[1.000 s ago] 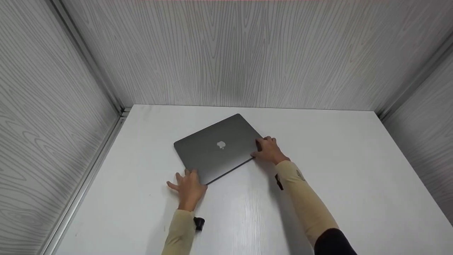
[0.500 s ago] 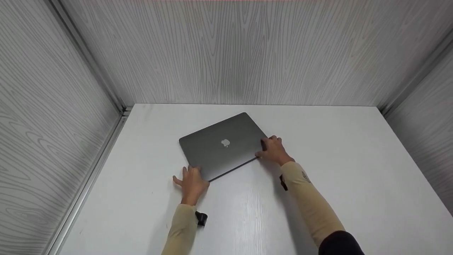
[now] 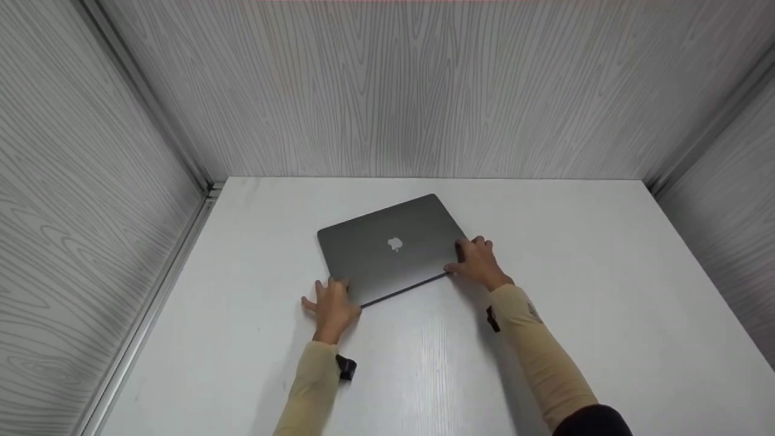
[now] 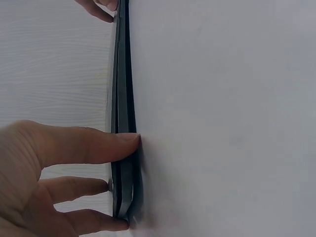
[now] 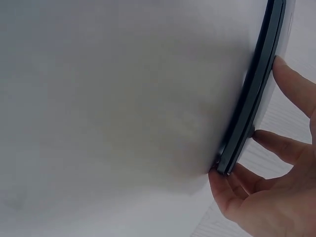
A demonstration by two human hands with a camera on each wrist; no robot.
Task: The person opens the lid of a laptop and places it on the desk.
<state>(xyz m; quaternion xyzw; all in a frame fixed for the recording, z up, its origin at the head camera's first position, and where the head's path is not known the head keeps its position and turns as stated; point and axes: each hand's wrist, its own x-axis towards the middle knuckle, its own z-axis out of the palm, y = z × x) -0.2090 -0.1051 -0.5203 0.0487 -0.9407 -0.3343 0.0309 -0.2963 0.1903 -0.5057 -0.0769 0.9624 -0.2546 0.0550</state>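
A closed dark grey laptop (image 3: 375, 260) with a pale apple logo lies at a slant on the white table (image 3: 581, 290). At its near left corner my left hand (image 3: 334, 309) grips it. The left wrist view has the thumb of that hand (image 4: 29, 163) across the laptop's thin edge (image 4: 123, 84) and two fingers near the corner. My right hand (image 3: 482, 266) holds the near right corner, thumb on the front edge and fingers around the side. In the right wrist view, fingertips of this hand (image 5: 286, 187) pinch the end of the edge (image 5: 254, 94).
Grey wood-grain panels stand around the table: a back panel (image 3: 387, 91), a left panel (image 3: 79, 218) and a right panel (image 3: 738, 200). A metal rail (image 3: 145, 309) runs along the table's left side. Small black devices hang at both wrists.
Both hands have shifted the laptop to the right along the table. It has also turned slightly clockwise, its front edge now lying less steeply. The grip at both corners stays.
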